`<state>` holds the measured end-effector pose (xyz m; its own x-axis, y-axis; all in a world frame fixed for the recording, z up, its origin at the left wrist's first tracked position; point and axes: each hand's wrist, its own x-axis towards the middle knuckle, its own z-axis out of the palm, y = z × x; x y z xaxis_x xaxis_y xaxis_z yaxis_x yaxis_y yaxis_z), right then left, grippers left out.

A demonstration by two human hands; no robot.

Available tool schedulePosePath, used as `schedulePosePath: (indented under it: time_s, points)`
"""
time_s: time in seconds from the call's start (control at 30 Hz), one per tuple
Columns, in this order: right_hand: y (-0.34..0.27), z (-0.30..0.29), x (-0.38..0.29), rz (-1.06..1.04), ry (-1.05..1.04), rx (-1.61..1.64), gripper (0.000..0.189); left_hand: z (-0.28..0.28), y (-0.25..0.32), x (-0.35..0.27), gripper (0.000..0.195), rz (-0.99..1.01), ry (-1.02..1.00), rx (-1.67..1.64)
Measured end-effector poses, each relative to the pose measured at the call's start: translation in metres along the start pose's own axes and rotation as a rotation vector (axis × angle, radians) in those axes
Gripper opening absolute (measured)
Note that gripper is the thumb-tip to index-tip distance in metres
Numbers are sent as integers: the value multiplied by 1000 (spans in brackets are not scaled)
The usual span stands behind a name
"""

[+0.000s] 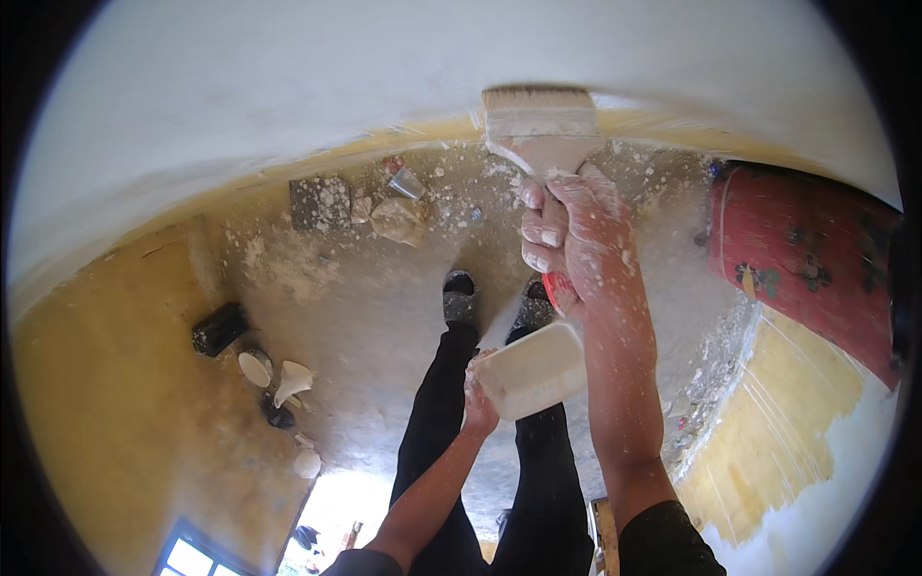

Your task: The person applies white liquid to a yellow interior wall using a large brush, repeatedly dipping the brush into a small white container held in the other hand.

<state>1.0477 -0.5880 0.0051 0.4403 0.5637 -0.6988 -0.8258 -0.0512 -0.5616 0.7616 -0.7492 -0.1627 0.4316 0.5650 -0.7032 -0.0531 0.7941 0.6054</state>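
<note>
My right hand [576,230], splashed with whitish spatter, grips the handle of a wide flat paintbrush [544,133]. The brush points away from me, its bristles against the lower part of the white-coated wall [403,65], just above a strip of bare yellow wall. A red end of the handle shows below the hand. Lower down, my left hand [479,392] holds a whitish plastic tub [536,371] by its left side, over my legs. Whether the tub holds anything is not clear.
A red patterned covered object [799,252] stands at the right wall. Near the far wall lie a speckled dark square [320,204], a clear plastic cup [408,183] and a crumpled brown bag [398,220]. A black box-like object [220,329] and several small items sit at left. White splatter marks the floor.
</note>
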Motion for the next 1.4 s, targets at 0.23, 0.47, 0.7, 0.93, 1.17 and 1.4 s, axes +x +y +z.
schedulePosePath:
  time_s: [0.23,0.47,0.7,0.93,1.17,1.4]
  points:
    - [-7,37,-48,-181,-50,-102,26,-31,-17,-9,63,-43,13,-79]
    - [31,10,-26,-508,-393,-103,29,-23,-20,-6,62,-5,-29,-92]
    - [91,-71,95,-208,-178,-49,23,-18,-31,-13,59,-7,-20,-78]
    - [96,-51,83,10,-24,35,13,-19,-39,-14,53,76,-28,-41]
    - [-5,48,-36,-43,-83,-61,11,-13,-41,-14,54,16,5,-77]
    - [25,13,3,-619,-322,-271,30,-12,-34,-10,57,34,14,-64]
